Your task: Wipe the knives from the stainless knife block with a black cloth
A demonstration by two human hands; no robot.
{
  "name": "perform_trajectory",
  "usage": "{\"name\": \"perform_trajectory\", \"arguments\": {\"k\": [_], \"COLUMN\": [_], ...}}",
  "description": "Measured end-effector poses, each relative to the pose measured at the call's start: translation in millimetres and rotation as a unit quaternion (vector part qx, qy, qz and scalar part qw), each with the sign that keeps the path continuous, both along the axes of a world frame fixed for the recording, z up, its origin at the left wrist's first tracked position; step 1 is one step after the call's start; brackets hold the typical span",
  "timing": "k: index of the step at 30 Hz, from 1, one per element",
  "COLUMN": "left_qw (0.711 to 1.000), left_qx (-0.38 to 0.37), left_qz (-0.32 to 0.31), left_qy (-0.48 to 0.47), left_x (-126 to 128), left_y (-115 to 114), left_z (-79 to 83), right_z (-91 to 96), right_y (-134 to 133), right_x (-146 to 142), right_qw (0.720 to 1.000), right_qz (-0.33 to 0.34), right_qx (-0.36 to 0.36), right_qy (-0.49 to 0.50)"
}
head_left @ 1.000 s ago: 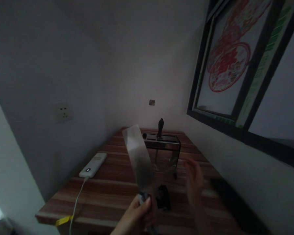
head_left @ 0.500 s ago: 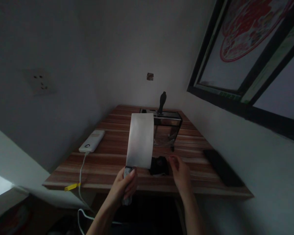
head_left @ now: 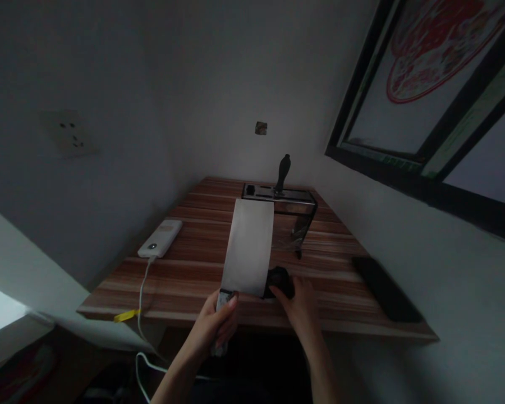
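My left hand (head_left: 219, 321) is closed round the grey handle of a cleaver (head_left: 249, 247). Its wide pale blade points up and away from me over the table. My right hand (head_left: 299, 303) has its thumb and fingers closed about a small dark object (head_left: 279, 279) on the tabletop, just right of the blade's lower end. That object is black and rounded; its kind is hard to make out in the dim light. Part of it is covered by my fingers.
On the wood-grain table (head_left: 202, 247) stands a metal-topped rack (head_left: 294, 207) with an upright black handle (head_left: 283, 173). A white power bank (head_left: 160, 238) with a cable lies left, a yellow tag (head_left: 126, 316) at the front edge, a flat black object (head_left: 385, 289) right. A framed window is on the right wall.
My right hand has moved left, from beside the dark object onto it, and closed on it. The cleaver has shifted slightly right and down in the picture, still in my left hand.
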State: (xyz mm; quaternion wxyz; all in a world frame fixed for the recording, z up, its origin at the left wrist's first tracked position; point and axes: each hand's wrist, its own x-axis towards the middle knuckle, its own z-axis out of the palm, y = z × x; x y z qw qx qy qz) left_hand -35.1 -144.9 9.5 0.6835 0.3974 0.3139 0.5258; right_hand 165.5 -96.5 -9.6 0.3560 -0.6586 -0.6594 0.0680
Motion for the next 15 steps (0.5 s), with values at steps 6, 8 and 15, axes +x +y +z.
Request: {"name": "perform_trajectory", "arguments": {"k": [6,8,15], "left_qw": [0.999,0.999,0.999], "left_qx": [-0.001,0.002,-0.009], "left_qz": [-0.033,-0.035,-0.012], "left_qy": [0.011,0.02,0.047], "left_x": [1.2,0.6,0.2], "left_y": [-2.5,-3.1,-2.3], "left_z": [4.2,4.7,1.6], "right_z": [2.0,1.2,9.2], "right_y": [-2.6,-2.6,-7.5], "right_x": [-14.8,-15.1,0.3], "right_qw": [0.982,0.955,0.823], "right_qz": [0.052,0.058,0.002], "right_qx": [0.007,0.007,0.05], "right_qy": [0.182,0.292,0.565]}}
